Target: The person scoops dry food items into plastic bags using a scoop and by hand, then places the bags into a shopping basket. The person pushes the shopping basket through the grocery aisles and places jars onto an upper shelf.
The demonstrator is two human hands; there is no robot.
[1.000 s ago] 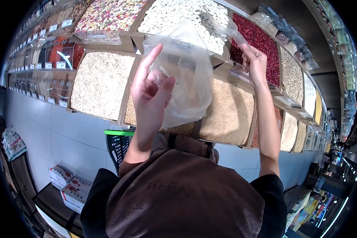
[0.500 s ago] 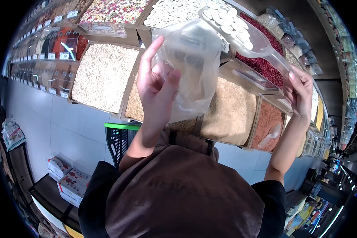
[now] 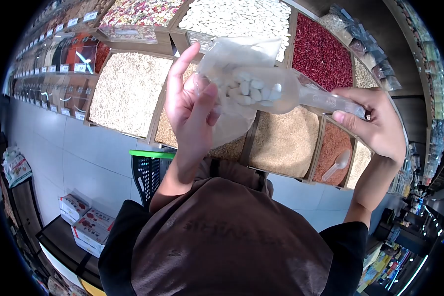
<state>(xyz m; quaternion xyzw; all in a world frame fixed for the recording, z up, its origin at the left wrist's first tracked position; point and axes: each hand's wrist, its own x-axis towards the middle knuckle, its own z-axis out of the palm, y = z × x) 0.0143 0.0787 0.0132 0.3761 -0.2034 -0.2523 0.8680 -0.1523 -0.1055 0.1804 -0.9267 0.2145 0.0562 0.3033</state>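
"Plastic bag [image 3: 232, 121]: location?"
"Raised in mid-air at the left hand [image 3: 190, 101], whose grip holds it between thumb and curled fingers."
"Scoop [image 3: 293, 91]?"
"Bowl at the bag's mouth; right hand [image 3: 375, 123], grip clenched around the handle."
"Contents?"
"White beans [image 3: 251, 89], visible through the plastic."

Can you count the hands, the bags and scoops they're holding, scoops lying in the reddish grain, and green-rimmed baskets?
Hands: 2 (left hand, right hand)
Held bag: 1
Held scoop: 1
Lying scoop in reddish grain: 1
Green-rimmed basket: 1
Total: 6
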